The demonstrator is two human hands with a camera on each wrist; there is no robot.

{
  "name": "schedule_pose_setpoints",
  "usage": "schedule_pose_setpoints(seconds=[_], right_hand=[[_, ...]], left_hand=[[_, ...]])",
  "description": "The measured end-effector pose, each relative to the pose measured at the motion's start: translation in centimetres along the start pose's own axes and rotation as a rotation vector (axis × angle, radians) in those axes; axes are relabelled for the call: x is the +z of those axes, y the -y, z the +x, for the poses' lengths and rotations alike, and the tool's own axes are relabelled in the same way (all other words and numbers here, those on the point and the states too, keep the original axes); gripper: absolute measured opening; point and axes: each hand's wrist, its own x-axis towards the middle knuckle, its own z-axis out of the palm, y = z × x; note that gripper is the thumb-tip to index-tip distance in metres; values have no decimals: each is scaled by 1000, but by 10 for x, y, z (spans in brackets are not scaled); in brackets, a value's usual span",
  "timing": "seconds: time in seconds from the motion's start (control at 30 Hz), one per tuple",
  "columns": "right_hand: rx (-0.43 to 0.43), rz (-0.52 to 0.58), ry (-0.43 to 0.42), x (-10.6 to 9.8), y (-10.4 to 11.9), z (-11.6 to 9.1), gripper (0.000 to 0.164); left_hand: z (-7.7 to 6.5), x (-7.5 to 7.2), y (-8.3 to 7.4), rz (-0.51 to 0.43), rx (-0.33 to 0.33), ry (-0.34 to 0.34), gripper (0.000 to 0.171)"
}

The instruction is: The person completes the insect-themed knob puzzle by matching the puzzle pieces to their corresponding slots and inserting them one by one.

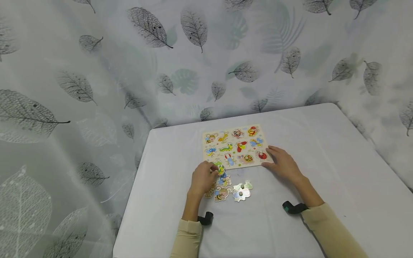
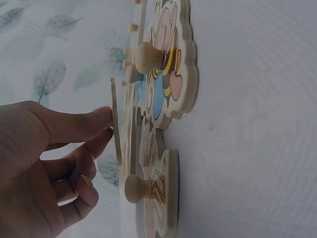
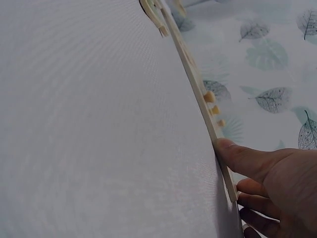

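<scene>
My left hand point(image 1: 204, 176) pinches a green puzzle piece point(image 1: 221, 168) at the front left corner of the wooden peg puzzle board point(image 1: 233, 152). In the left wrist view that thin piece point(image 2: 116, 134) stands edge-on between thumb and fingertips. My right hand point(image 1: 284, 165) grips the board's front right corner, thumb on the near edge point(image 3: 223, 163) and fingers round the side. Colourful insect pieces with knobs sit in the board. Loose on the cloth below my left hand lie a bee piece point(image 1: 221, 194), a blue-winged insect piece point(image 1: 224, 180) and a yellowish piece point(image 1: 209, 192) partly hidden by the hand.
Shiny loose pieces point(image 1: 242, 191) with wooden knobs lie right of the bee piece, their pictures washed out by glare. A white cloth covers the table point(image 1: 258, 225). Leaf-patterned curtains point(image 1: 200, 71) hang behind and at the sides.
</scene>
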Motion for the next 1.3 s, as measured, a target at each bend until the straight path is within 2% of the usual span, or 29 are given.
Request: schedule_pose_setpoints(seconds=[0.73, 1.3], right_hand=[[2, 0, -9, 0, 0, -2, 77], [-3, -2, -33, 4, -3, -3, 77]], left_hand=[[25, 3, -14, 45, 35, 3, 7], [42, 4, -18, 85, 61, -10, 5]])
